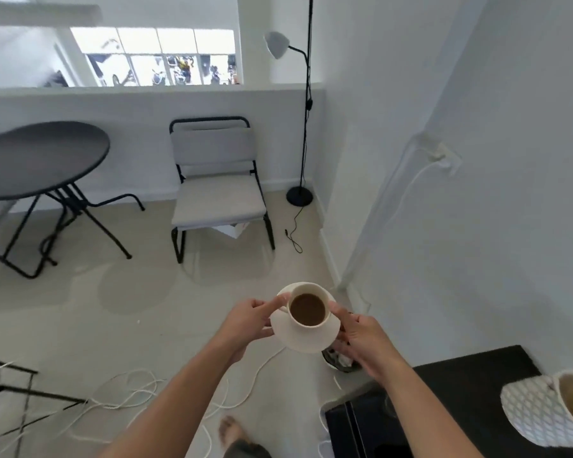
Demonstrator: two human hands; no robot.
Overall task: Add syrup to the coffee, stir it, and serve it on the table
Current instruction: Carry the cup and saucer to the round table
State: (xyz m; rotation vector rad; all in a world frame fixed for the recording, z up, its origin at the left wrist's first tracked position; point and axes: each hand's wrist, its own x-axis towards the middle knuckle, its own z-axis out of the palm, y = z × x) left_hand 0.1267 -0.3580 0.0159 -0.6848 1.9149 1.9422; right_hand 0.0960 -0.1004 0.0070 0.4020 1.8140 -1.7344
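A cream cup of brown coffee [308, 309] stands on a cream saucer [306, 338], carried in the air above the floor. My left hand [248, 322] grips the saucer's left rim, with the forefinger stretched against the cup's side. My right hand [361, 338] holds the saucer's right rim from the side and underneath. The round dark table [37, 157] stands at the far left, well away from the cup. No syrup or spoon is visible.
A grey chair with a black frame [219, 190] stands ahead by the low wall. A black floor lamp [303, 127] is in the corner. White cables [136, 395] lie on the floor. A black counter [460, 408] with a patterned cloth is at the lower right.
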